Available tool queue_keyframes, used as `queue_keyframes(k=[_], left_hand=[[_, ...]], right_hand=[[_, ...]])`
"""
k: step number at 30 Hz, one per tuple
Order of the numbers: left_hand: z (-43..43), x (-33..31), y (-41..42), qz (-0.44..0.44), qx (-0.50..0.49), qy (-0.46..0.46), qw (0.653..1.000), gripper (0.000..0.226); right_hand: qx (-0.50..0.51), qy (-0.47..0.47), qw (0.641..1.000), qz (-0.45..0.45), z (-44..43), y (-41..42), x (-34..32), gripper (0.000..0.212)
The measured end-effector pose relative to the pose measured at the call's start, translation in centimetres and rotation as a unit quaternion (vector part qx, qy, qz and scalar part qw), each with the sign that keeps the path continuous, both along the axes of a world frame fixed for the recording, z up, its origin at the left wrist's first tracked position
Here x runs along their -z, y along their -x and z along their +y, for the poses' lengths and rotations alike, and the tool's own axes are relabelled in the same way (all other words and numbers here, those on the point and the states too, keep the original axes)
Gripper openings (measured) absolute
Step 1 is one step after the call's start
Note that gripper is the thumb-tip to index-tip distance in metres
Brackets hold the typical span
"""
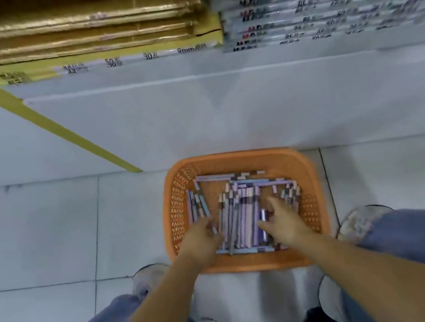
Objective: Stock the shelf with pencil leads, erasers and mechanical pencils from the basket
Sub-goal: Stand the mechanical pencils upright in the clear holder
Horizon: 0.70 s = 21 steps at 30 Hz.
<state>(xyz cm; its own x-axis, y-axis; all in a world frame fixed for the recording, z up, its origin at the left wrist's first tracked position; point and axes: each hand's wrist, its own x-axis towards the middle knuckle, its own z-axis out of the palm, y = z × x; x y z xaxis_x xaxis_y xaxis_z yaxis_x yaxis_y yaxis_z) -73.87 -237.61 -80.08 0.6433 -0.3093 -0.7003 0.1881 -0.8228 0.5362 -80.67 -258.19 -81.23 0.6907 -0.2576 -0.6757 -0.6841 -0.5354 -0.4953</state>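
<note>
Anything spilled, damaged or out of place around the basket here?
Nothing lies spilled: the packs sit inside the orange basket. Most lie lengthwise; a few lie crosswise along its far wall, a loose jumble. Blur hides any damage.

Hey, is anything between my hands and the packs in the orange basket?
Nothing visible. The basket is open-topped, and both the left hand and the right hand are down on the purple packs inside it.
</note>
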Motion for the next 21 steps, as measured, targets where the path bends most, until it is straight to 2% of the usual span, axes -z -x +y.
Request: queue_keyframes(k=[3,6,8,12,15,18,21], left_hand=[[-1.3,1.0,0.0,-0.007,-0.019,0.01,1.0,0.052],[-2.3,1.4,-0.2,-0.016,-0.041,0.001,0.999,0.05],[-2.4,1.7,-0.4,-0.016,-0.051,-0.01,0.998,0.047],[-2.1,1.9,-0.9,0.009,-0.07,0.003,0.997,0.041],[-1.9,2.0,-1.2,0.04,-0.099,0.019,0.994,0.043],[-2.2,2.0,-1.1,0.077,-0.103,0.04,0.991,0.051],[-2.5,2.6,-0.7,0.094,-0.114,0.054,0.988,0.038]], right_hand=[[0.056,0.0,0.998,-0.026,1.1,-0.4,0.8,0.075],[0.084,-0.024,0.996,0.005,1.8,-0.7,1.4,0.081],[0.104,-0.032,0.994,0.022,1.7,-0.9,1.8,0.074],[0.147,-0.069,0.986,0.041,0.5,-0.7,2.1,0.048],[0.185,-0.149,0.97,0.058,-0.4,-0.8,2.0,0.057],[0.178,-0.193,0.962,0.074,0.1,-1.2,1.8,0.066],[0.19,-0.196,0.96,0.064,1.0,-1.2,2.1,0.063]])
